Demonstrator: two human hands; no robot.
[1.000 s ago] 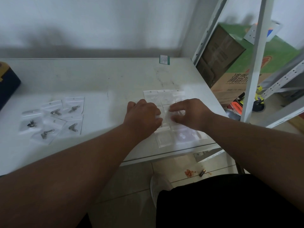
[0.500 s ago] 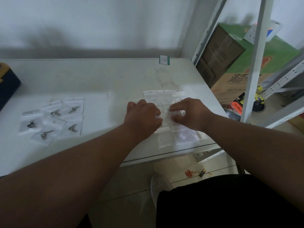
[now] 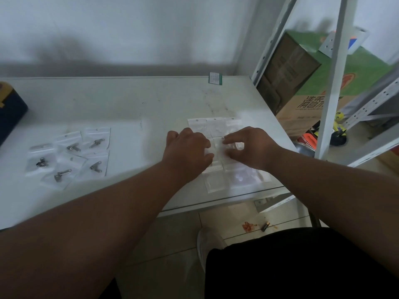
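Observation:
Several empty clear zip bags (image 3: 216, 126) lie in a grid on the right part of the white table (image 3: 133, 104). Both my hands are over the middle of this grid. My left hand (image 3: 187, 149) is knuckles up with its fingers curled down onto one small clear bag (image 3: 218, 151); its fingertips are hidden and its thumb lies on the bag's left edge. My right hand (image 3: 252, 147) pinches the same bag between index finger and thumb from the right. More empty bags (image 3: 239, 178) lie near the table's front edge.
Several filled bags with small metal parts (image 3: 69, 156) lie at the table's left. A dark blue box (image 3: 10, 111) sits at the far left edge, a small green-edged label (image 3: 215, 78) at the back. Metal shelf uprights (image 3: 332, 83) and a cardboard box (image 3: 302, 87) stand right of the table.

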